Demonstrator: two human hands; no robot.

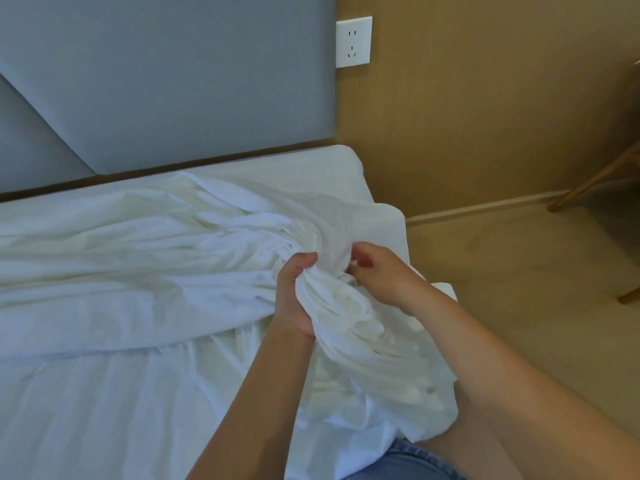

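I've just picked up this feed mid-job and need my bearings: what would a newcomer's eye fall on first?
The two hands at centre: the left hand grips a gathered bunch of the white sheet and the right hand pinches it from the right. The rest of the sheet lies rumpled across the bed. Behind are a grey headboard and a white wall socket.

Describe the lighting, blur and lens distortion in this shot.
Head view: soft, even light with no glare; only faint shadows in the folds of the white sheet that the left hand and right hand grip; the whole frame is slightly soft; the wide-angle view leaves the wall socket tilted and the headboard edge slanted.
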